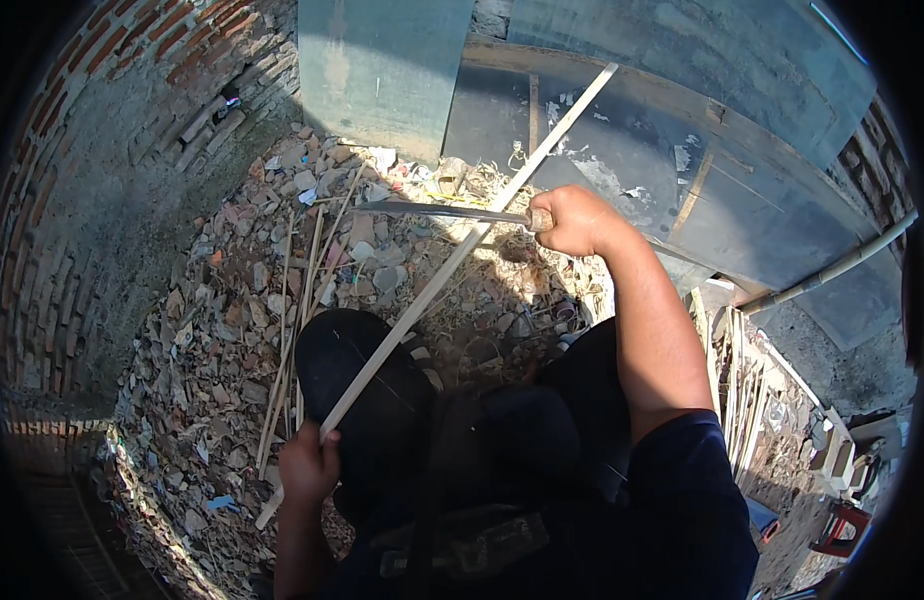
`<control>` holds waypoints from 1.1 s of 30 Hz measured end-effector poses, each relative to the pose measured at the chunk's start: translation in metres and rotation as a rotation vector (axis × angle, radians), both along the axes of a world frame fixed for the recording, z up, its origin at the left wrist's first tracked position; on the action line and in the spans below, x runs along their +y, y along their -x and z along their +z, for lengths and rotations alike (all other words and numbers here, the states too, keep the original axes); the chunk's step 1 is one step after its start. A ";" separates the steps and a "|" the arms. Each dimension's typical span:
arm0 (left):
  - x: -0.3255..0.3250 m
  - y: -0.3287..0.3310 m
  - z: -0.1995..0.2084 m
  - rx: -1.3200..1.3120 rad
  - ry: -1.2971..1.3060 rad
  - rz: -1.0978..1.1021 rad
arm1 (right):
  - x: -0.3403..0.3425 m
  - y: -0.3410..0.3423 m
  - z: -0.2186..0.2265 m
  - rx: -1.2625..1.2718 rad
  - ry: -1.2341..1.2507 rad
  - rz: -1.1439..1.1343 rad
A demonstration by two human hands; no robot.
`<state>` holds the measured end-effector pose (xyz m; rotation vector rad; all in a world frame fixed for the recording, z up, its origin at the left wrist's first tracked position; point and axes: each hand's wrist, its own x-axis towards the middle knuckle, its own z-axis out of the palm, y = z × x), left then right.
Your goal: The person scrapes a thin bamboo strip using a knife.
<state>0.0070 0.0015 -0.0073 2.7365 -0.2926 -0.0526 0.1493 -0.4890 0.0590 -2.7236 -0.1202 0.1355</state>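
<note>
A long, pale strip of split bamboo or wood (422, 298) slants from the lower left up to the far right, passing over my left knee. My left hand (308, 466) is wrapped round it near its lower end. My right hand (574, 220) grips the handle of a long-bladed knife (437, 211), like a machete. The blade points left and lies level across the strip, meeting it a little past the middle. Whether the edge bites into the strip cannot be made out.
Broken brick and stone rubble (212, 360) covers the ground. Several thin strips (294, 330) lie left of my knee, and more strips (747, 390) lie at the right. A brick wall (92, 230) stands left, grey-blue panels (377, 80) ahead. A pole (832, 266) leans at right.
</note>
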 end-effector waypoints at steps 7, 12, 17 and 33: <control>-0.008 0.009 -0.001 -0.058 -0.123 0.081 | 0.034 -0.002 0.004 0.165 0.269 -0.173; -0.006 0.012 -0.010 -0.095 -0.077 0.088 | 0.008 -0.006 -0.003 0.063 0.180 -0.129; -0.009 0.006 -0.006 -0.104 -0.121 0.081 | 0.006 -0.007 -0.015 0.126 0.248 -0.212; -0.005 0.009 -0.002 -0.089 -0.145 0.069 | 0.009 -0.004 -0.006 0.061 0.171 -0.218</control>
